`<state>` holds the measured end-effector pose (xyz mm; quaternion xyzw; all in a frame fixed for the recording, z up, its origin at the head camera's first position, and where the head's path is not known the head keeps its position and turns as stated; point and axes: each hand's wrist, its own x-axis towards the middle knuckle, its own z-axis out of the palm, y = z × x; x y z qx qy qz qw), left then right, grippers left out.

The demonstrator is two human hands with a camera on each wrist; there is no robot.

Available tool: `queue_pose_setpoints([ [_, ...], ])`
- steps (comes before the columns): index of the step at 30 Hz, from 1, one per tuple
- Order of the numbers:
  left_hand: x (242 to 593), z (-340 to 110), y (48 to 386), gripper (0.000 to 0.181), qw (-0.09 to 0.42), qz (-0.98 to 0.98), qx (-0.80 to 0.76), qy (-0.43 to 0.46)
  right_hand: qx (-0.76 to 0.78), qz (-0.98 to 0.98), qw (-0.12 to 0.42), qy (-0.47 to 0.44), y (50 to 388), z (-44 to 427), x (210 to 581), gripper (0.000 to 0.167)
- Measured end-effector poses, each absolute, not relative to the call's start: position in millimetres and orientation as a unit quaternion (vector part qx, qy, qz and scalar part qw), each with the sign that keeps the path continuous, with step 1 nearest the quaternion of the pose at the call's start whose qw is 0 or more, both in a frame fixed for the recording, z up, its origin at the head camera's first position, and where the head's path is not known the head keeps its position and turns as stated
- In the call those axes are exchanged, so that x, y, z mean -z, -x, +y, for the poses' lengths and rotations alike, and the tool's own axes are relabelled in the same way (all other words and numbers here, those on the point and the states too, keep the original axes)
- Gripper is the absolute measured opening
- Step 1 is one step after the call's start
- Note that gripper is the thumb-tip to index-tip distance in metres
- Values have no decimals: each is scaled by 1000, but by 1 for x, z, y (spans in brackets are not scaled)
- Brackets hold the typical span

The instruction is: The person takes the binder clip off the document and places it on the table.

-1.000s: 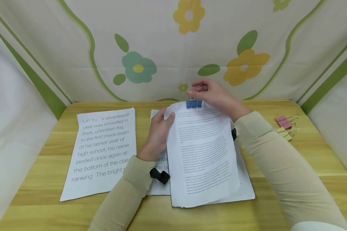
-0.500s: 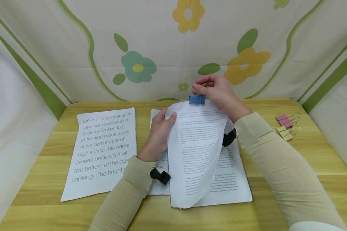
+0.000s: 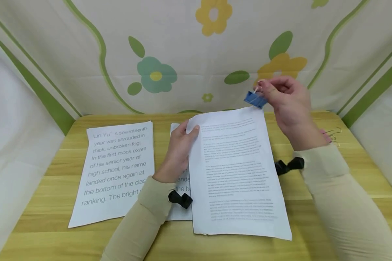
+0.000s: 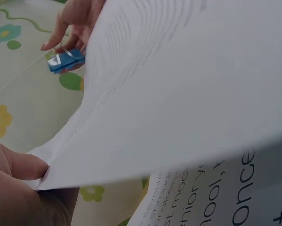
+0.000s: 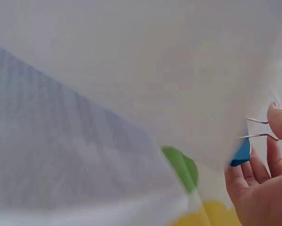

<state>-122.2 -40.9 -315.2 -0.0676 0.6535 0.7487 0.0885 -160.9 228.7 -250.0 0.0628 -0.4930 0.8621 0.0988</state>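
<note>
My left hand [image 3: 179, 148] pinches a stack of printed sheets [image 3: 235, 174] at its upper left edge, thumb on the front. In the left wrist view the held paper [image 4: 178, 108] bows away from the thumb. Up at the right, my right hand [image 3: 290, 108] holds a blue binder clip [image 3: 255, 99] by its wire handles. The clip is tilted at the stack's top right corner; whether it touches the paper cannot be told. The right wrist view has the clip [image 5: 241, 153] partly hidden behind paper, with thumb and fingers at its wires.
A large-print stack [image 3: 117, 170] lies at the left of the wooden table [image 3: 68, 243]. Another large-print sheet [image 3: 179, 214] is partly covered by the held stack. A pink binder clip [image 3: 325, 136] shows behind my right wrist. A flowered cloth [image 3: 189, 47] hangs behind the table.
The blue binder clip has come away from the top middle of the stack and moved right and up with my right hand. The curled front sheet now lies flatter; my left hand stays.
</note>
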Motion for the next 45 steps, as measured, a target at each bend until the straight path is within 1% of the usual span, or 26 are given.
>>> queue_pose_setpoints([
  [6,310,-47,120,43,71,638,-763,71,-886,-449,116,-23,120,283,284,10],
  [10,306,-48,120,42,65,629,-770,81,-900,-415,135,18,96,323,307,17],
  [13,302,-45,124,40,62,623,-776,79,-890,-429,146,43,80,349,320,20],
  [15,299,-42,126,38,61,617,-781,76,-874,-459,144,69,71,363,326,20],
  [18,293,-34,129,37,70,597,-797,65,-815,-555,111,120,60,383,332,19],
  [21,288,-23,131,39,89,582,-806,60,-689,-703,49,169,53,399,333,21],
  [23,285,-15,133,40,101,581,-805,62,-597,-780,4,187,49,409,333,30],
  [27,288,8,143,43,119,576,-804,88,-454,-863,-101,200,45,423,333,60],
  [30,295,26,151,43,125,575,-801,110,-378,-891,-155,201,45,427,335,82],
  [32,303,39,157,42,125,578,-797,119,-340,-905,-168,192,47,429,337,89],
  [33,307,46,160,42,122,584,-793,124,-330,-909,-170,191,48,430,338,90],
  [35,316,57,166,40,122,597,-782,132,-324,-911,-174,187,49,430,339,91],
  [38,327,72,174,45,131,615,-764,143,-330,-908,-177,188,50,429,340,89],
  [41,338,82,180,53,160,632,-744,147,-336,-905,-176,192,50,427,341,88],
  [45,348,90,184,60,206,653,-717,127,-338,-903,-173,200,50,427,341,88],
])
